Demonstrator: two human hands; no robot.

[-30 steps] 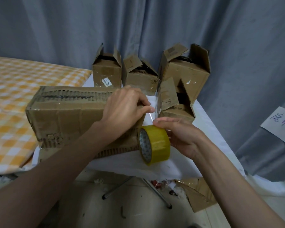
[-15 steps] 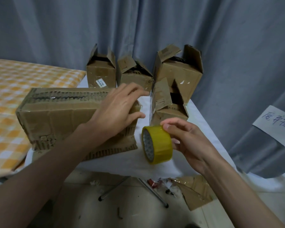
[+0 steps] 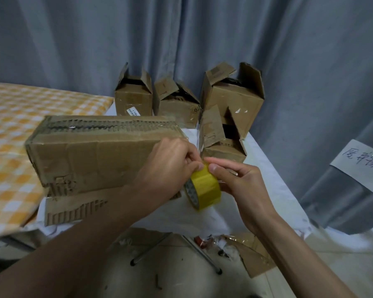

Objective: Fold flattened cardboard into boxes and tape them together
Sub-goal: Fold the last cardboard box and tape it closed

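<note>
Both hands [image 3: 202,171] pinch at the tape roll [image 3: 205,189]; light, stiff, w/ sticky film, best gripped by its rim.

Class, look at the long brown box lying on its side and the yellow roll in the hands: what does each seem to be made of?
The long brown box: corrugated cardboard, matte and worn; torn edges expose fluted ribs. The yellow roll of tape: probably glossy plastic packing tape, judging by its smooth sheen, wound on a core printed in a pale pattern.
</note>
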